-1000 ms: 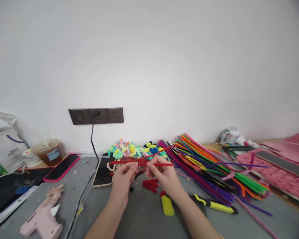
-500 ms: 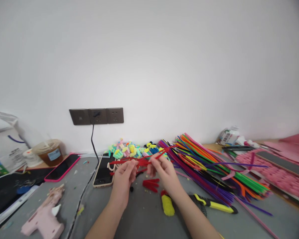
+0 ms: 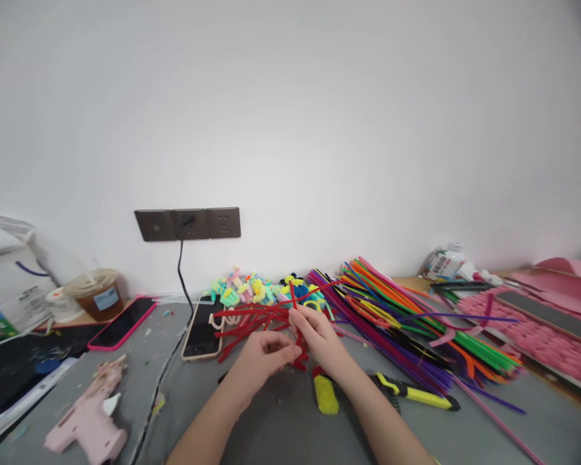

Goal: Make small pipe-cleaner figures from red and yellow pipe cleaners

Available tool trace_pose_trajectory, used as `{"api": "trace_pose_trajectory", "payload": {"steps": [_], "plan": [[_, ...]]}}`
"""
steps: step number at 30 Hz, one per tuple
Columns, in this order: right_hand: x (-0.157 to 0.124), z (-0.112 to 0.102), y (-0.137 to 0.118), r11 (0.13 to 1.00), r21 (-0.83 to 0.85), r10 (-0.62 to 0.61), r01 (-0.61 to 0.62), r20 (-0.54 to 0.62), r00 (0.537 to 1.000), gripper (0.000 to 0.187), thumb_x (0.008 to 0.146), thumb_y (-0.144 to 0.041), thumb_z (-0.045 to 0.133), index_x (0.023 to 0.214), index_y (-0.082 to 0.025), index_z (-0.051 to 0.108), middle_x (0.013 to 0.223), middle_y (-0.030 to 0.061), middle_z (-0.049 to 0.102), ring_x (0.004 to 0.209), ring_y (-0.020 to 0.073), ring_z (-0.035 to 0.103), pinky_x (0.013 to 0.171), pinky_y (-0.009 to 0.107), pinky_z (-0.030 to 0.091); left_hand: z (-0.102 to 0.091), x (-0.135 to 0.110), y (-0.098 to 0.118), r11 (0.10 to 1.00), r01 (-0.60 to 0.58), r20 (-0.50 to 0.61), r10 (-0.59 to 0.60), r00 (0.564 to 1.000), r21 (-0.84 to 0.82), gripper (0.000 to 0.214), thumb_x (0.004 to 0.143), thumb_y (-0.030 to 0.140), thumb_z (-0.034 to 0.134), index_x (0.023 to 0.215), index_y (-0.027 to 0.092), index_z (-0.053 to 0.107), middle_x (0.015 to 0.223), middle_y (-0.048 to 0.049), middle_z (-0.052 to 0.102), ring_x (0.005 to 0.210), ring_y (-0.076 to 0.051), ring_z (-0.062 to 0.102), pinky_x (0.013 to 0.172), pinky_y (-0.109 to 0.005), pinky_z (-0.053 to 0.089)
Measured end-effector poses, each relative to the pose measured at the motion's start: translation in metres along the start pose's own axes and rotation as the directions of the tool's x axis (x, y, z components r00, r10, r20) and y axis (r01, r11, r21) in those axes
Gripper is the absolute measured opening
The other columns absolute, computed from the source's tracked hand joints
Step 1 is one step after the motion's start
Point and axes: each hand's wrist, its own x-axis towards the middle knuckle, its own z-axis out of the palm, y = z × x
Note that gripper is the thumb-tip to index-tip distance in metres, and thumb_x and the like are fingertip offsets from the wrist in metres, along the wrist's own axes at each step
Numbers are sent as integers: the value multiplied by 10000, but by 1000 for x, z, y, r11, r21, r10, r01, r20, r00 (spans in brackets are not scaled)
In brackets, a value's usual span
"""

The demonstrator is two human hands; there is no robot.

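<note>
My left hand (image 3: 261, 361) and my right hand (image 3: 319, 339) meet over the grey table top (image 3: 271, 426). Both pinch a red pipe cleaner (image 3: 296, 323), which now stands nearly upright between the fingertips. A loose bunch of red pipe cleaners (image 3: 244, 323) lies just behind my left hand. A small bundle of short red pieces sits under my right hand, mostly hidden. A yellow fuzzy piece (image 3: 325, 394) lies just below my right wrist.
A big fan of coloured pipe cleaners (image 3: 407, 316) covers the right. Yellow-handled pliers (image 3: 416, 394) lie near my right forearm. Two phones (image 3: 201, 332) (image 3: 123, 323), a pink glue gun (image 3: 90, 420), a drink cup (image 3: 97, 294), small coloured craft pieces (image 3: 252, 290) and pink foam (image 3: 537, 336) surround the spot.
The red pipe cleaner, held level before, has swung nearly upright. My left hand has dropped lower and toward the right hand; the other red stems now lie on the table.
</note>
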Motion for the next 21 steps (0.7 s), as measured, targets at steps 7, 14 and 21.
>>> {"api": "trace_pose_trajectory", "payload": {"steps": [7,14,21], "plan": [[-1,0,-1,1000,-15,-2,4,109,994,517,895,-637,480,610,-210,420,563,-50,379,529,118,349,508,249,295,2,-3,3,999,21,34,-22,999,33,376,656,488,800,647,131,681,548,26,502,517,-79,344,506,-234,203],[2,-3,2,999,34,-21,24,-72,997,516,870,-660,508,626,-206,518,472,-66,358,434,108,319,448,253,264,-3,1,3,995,-33,-67,26,997,-94,409,641,499,816,650,155,595,524,79,387,467,-52,272,466,-215,177],[3,-4,4,998,-45,-49,41,-193,980,479,843,-599,590,630,-175,647,478,-38,421,449,117,368,460,263,300,-6,4,7,974,-136,-296,79,952,-179,448,597,538,835,656,147,622,516,83,385,447,-35,253,447,-197,162]]}}
